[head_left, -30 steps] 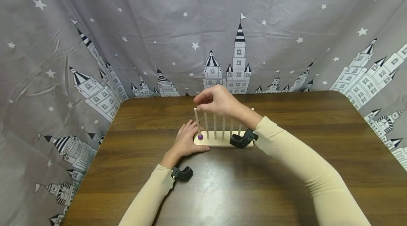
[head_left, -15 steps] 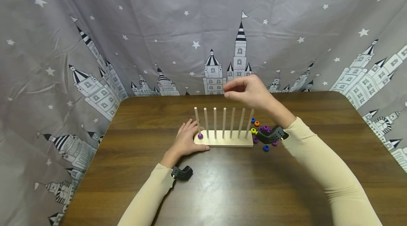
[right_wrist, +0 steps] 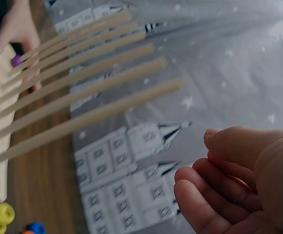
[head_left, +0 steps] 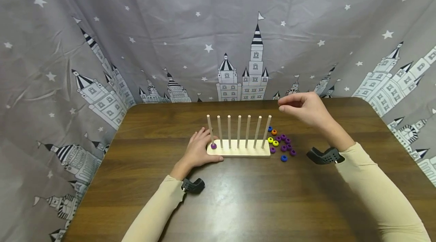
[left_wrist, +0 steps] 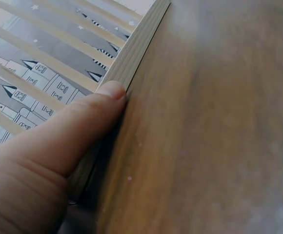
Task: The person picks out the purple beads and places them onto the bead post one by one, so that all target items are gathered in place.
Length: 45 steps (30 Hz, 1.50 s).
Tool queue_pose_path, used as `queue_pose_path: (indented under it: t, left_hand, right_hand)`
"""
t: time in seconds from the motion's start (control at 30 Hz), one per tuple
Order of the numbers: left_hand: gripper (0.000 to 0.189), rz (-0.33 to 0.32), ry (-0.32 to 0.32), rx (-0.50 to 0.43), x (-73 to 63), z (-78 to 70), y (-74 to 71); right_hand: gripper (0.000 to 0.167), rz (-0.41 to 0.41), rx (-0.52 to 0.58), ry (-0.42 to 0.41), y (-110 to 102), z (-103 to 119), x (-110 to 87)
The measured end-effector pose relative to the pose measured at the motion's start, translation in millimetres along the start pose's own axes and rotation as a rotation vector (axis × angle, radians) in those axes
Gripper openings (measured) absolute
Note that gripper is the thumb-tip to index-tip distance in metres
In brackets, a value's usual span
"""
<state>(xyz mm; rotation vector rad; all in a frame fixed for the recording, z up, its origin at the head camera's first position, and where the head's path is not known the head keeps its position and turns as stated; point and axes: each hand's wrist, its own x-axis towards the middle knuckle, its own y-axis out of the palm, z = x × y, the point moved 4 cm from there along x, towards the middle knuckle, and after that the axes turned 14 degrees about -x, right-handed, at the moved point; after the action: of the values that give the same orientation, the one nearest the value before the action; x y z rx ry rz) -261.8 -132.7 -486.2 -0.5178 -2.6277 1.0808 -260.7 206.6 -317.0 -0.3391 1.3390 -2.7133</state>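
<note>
A pale wooden peg board (head_left: 243, 152) with a row of several upright pegs stands on the table. One purple bead (head_left: 213, 146) sits at the bottom of its leftmost peg. My left hand (head_left: 195, 152) holds the board's left end, its thumb (left_wrist: 95, 109) along the front edge and its fingers behind. Off to the right, my right hand (head_left: 306, 110) is raised above the table, fingers loosely bent and apart from the thumb, holding nothing. Below it, beside the board's right end, lie several loose beads: purple (head_left: 288, 146), yellow (head_left: 275, 143), blue (head_left: 284, 158) and orange (head_left: 274, 132).
The brown wooden table (head_left: 238, 200) reaches back to a grey curtain (head_left: 190, 26) printed with castles and stars. A black wrist camera (head_left: 325, 155) is strapped to the right wrist, another (head_left: 193, 185) to the left.
My right hand has moved right, from the top of the leftmost peg to past the board's right end, uncovering the loose beads. The left hand stays on the board.
</note>
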Motion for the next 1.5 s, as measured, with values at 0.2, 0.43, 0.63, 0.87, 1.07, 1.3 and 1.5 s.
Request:
queue_pose_path:
  t: [0.2,0.43,0.63,0.87,1.07,1.3,1.5]
  left_hand:
    - [0.078,0.01,0.001,0.006,-0.4,0.9,0.9]
    - [0.077,0.022,-0.004,0.003,-2.0,0.1,-1.4]
    - [0.078,0.029,0.001,-0.012,-2.0,-1.5,-3.1]
    - [0.078,0.042,-0.007,-0.015,-2.9,-1.4,-3.7]
    - [0.078,0.057,-0.019,-0.013,-2.7,0.6,-3.1]
    - [0.078,0.058,-0.009,-0.011,-1.9,2.6,-4.0]
    - [0.078,0.064,-0.011,-0.011,-1.7,3.0,-2.5]
  right_hand:
    - [0.026,-0.017,-0.038,0.032,7,-30,-15.5]
    - [0.026,-0.057,-0.079,0.041,12,-54,-28.3]
    - [0.025,-0.057,-0.132,0.067,20,-72,-41.5]
    - [0.028,-0.037,-0.136,0.121,35,-95,-58.1]
    - [0.023,-0.044,-0.15,0.138,49,-113,-68.5]
    - [0.024,-0.027,-0.134,0.171,62,-121,-74.6]
    - [0.024,-0.039,-0.122,0.172,68,-124,-77.6]
